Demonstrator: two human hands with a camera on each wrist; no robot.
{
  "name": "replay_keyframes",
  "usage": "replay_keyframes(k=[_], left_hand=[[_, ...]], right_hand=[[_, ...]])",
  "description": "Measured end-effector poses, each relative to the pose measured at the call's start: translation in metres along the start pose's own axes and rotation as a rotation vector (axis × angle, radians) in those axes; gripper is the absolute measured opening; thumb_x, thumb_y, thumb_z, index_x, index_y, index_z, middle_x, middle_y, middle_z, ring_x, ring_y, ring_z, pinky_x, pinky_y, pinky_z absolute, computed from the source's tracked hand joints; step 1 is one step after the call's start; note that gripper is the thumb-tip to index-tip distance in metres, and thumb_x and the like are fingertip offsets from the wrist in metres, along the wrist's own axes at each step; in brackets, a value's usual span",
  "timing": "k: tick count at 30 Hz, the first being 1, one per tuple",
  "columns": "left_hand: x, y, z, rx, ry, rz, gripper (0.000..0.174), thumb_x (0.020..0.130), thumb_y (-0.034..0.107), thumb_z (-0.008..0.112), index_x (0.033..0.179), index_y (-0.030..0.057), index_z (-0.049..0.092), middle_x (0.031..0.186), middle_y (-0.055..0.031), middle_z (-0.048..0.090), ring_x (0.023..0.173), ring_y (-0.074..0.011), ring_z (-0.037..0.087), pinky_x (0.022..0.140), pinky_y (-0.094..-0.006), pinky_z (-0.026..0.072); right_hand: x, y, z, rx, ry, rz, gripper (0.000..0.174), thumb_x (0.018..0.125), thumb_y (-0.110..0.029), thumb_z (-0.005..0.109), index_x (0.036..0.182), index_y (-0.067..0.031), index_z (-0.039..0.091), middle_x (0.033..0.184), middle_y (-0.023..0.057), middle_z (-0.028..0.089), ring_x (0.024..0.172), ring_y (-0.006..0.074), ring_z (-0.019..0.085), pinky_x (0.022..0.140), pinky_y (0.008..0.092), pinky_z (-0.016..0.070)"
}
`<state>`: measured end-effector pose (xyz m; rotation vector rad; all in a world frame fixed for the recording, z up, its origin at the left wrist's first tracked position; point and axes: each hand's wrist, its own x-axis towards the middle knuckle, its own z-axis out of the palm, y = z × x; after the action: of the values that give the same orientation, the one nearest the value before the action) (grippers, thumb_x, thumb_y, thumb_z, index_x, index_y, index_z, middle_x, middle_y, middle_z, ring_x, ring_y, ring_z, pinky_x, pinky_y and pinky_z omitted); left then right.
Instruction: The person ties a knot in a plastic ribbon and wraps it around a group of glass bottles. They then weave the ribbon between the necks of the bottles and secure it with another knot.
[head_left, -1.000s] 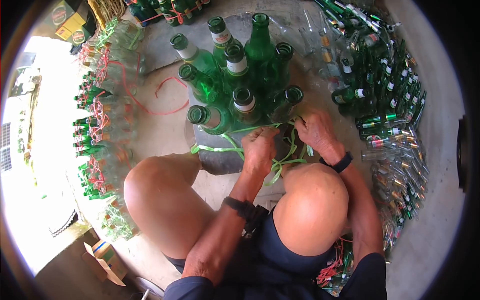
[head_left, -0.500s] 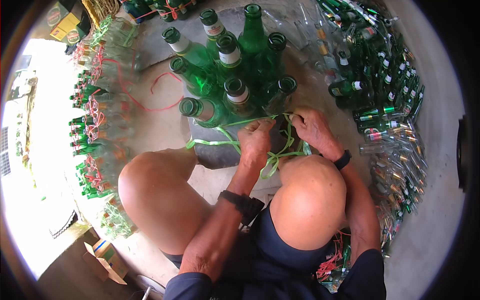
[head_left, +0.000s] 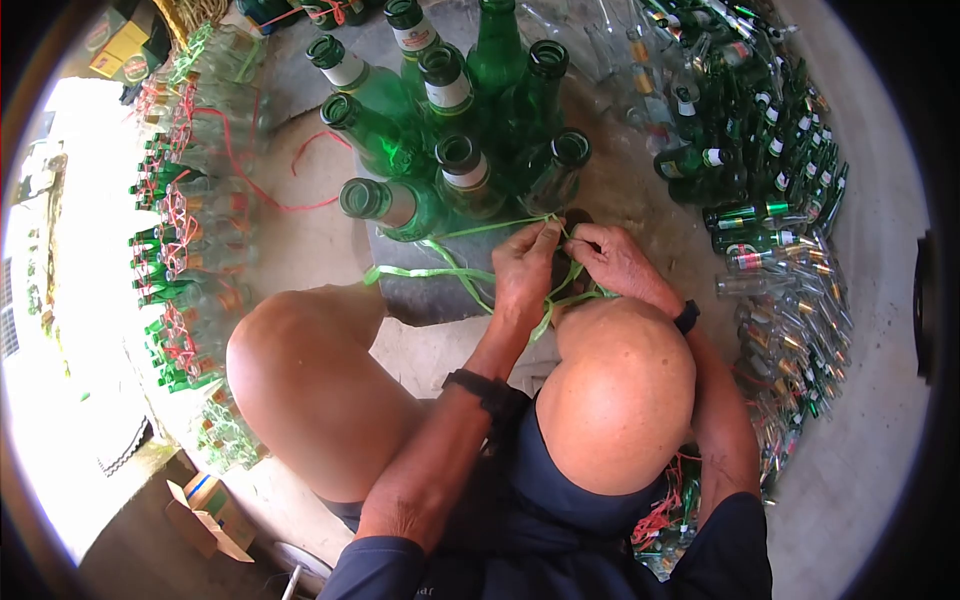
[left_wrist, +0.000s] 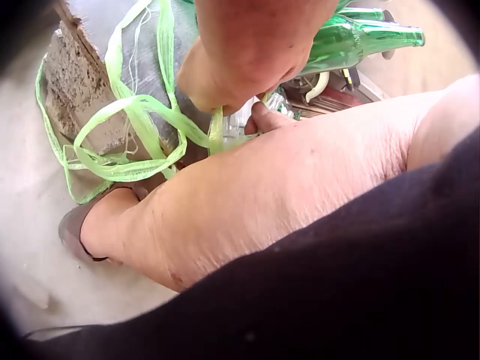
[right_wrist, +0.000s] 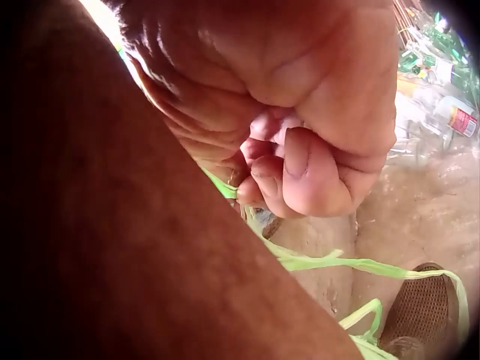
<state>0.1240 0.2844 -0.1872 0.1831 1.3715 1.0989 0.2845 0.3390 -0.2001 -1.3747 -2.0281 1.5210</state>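
smooth, glossy glass is seen in the green bottles [head_left: 385, 145], to which matt paper labels [head_left: 448, 94] are stuck; the green tape [left_wrist: 135, 112] is made of thin, faintly shiny plastic, frayed into fibres; a rough, crumbly edge is shown by the slab [left_wrist: 79, 94]; the carton [head_left: 222, 515] is formed of matt cardboard.

Head view from above the fingers [head_left: 592, 240], looking forward and down, farthest, left-wrist view from close behind, right-wrist view nearest, facing curled fingers, all sharing green strap [head_left: 412, 271] by them

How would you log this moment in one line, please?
left hand: pinching green ribbon | right hand: pinching green ribbon | bottles: standing clustered
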Motion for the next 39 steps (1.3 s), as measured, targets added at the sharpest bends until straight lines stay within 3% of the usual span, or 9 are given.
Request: replay_keyframes(k=[1,3,10,12,22,31,34,36,39], left_hand=[[0.002,-0.004,0.000,0.000,0.001,-0.002,0.028,0.101,0.019,0.068,0.114,-0.0055,0.074,0.101,-0.0068,0.074,0.085,-0.0114,0.064,0.076,-0.0271,0.0530],[0.004,-0.008,0.000,-0.026,-0.027,0.040,0.025,0.099,0.026,0.069,0.109,0.0036,0.075,0.062,0.0073,0.050,0.049,-0.0029,0.038,0.045,-0.0239,0.0264],[-0.002,0.002,0.001,-0.048,-0.047,-0.036,0.026,0.098,0.026,0.068,0.105,0.0013,0.075,0.064,0.0060,0.053,0.051,-0.0031,0.039,0.046,-0.0235,0.0279],[0.002,-0.002,0.000,0.027,-0.050,0.029,0.026,0.099,0.026,0.068,0.103,0.0004,0.075,0.068,0.0047,0.057,0.054,-0.0033,0.042,0.048,-0.0234,0.0314],[0.011,-0.020,-0.007,0.028,-0.104,0.113,0.030,0.101,0.026,0.067,0.106,-0.0024,0.075,0.088,-0.0034,0.071,0.073,-0.0083,0.060,0.064,-0.0248,0.0493],[-0.001,-0.015,-0.004,0.077,-0.153,0.060,0.032,0.101,0.027,0.067,0.111,-0.0027,0.072,0.093,-0.0057,0.072,0.079,-0.0115,0.065,0.070,-0.0274,0.0538],[-0.008,-0.017,0.003,-0.004,0.008,0.081,0.027,0.101,0.026,0.065,0.107,0.0006,0.070,0.084,-0.0017,0.067,0.069,-0.0088,0.059,0.059,-0.0254,0.0484],[-0.009,-0.017,0.001,-0.195,0.085,-0.026,0.021,0.100,0.025,0.062,0.100,0.0040,0.068,0.074,0.0021,0.057,0.056,-0.0058,0.045,0.047,-0.0239,0.0352],[-0.010,-0.014,-0.006,-0.347,-0.027,-0.172,0.018,0.099,0.022,0.059,0.094,0.0060,0.066,0.070,0.0033,0.049,0.049,-0.0052,0.032,0.043,-0.0239,0.0234]], right_hand=[[0.001,0.001,0.001,0.000,-0.002,0.002,0.022,0.096,-0.014,0.064,0.084,0.0032,0.062,0.071,0.0200,0.057,0.062,0.0214,0.053,0.060,0.0396,0.0448],[0.002,0.004,0.001,0.062,-0.029,-0.030,0.021,0.097,-0.015,0.065,0.084,0.0028,0.063,0.069,0.0158,0.056,0.063,0.0164,0.051,0.061,0.0370,0.0452],[0.007,-0.003,-0.034,0.123,-0.213,0.180,0.021,0.097,-0.019,0.068,0.091,0.0008,0.072,0.074,0.0019,0.065,0.068,0.0110,0.054,0.063,0.0312,0.0470],[0.008,-0.029,-0.038,0.169,-0.021,0.276,0.022,0.096,-0.020,0.068,0.097,0.0008,0.075,0.078,0.0000,0.067,0.070,0.0090,0.056,0.064,0.0291,0.0474],[0.030,-0.019,-0.012,0.279,-0.013,0.086,0.024,0.090,-0.018,0.073,0.098,0.0042,0.075,0.085,0.0024,0.073,0.079,0.0082,0.062,0.069,0.0286,0.0507],[0.032,-0.038,-0.012,0.192,-0.090,0.216,0.020,0.093,-0.015,0.065,0.094,0.0038,0.071,0.081,0.0019,0.069,0.075,0.0084,0.060,0.069,0.0297,0.0510],[0.032,-0.034,-0.010,0.205,-0.095,0.227,0.020,0.094,-0.016,0.064,0.097,0.0029,0.070,0.081,0.0017,0.069,0.076,0.0083,0.060,0.070,0.0294,0.0512],[0.030,-0.036,-0.009,0.229,-0.083,0.234,0.019,0.095,-0.016,0.064,0.099,0.0024,0.070,0.081,0.0016,0.069,0.075,0.0088,0.061,0.069,0.0295,0.0515],[0.029,-0.034,-0.007,0.300,-0.077,0.221,0.017,0.096,-0.014,0.065,0.102,0.0012,0.070,0.084,0.0020,0.070,0.074,0.0095,0.062,0.067,0.0294,0.0518]])
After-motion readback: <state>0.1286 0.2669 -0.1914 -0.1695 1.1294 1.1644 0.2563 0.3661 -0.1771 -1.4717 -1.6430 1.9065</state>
